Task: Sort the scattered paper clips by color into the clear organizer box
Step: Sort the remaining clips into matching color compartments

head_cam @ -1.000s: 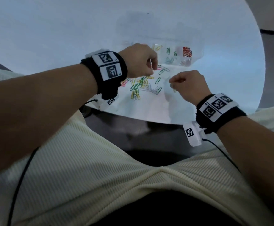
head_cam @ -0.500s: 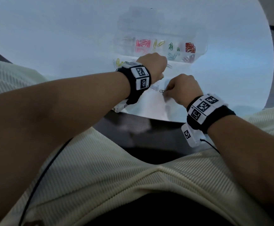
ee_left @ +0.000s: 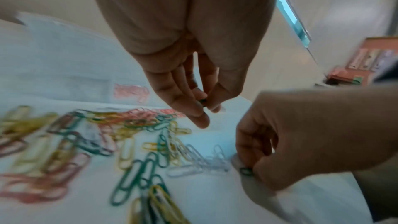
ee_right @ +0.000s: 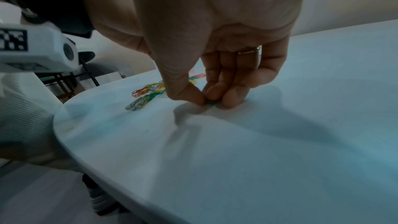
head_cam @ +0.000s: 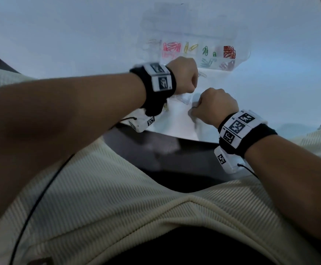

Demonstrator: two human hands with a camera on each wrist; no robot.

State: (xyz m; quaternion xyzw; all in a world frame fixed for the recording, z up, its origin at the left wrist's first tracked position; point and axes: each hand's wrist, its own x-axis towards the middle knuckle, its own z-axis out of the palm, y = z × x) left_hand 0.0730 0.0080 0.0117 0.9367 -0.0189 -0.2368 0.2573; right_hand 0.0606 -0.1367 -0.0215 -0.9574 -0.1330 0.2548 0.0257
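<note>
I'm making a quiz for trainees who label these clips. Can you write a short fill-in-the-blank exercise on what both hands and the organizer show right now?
1. The right hand pinches a ____ paper clip against the white table.
2. A ____ sits on one of the right hand's fingers.
3. In the clear organizer box, the rightmost filled compartment holds ____ clips.
4. The left hand pinches a small dark clip ____ the scattered pile.

Missing words: green; ring; red; above

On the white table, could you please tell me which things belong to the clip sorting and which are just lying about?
Part of the job:
- left hand, pinching a dark clip
- right hand, pinching a green clip
- loose clip pile
- clear organizer box, holding sorted clips

Just lying about:
- orange box off the table
- white table itself
</note>
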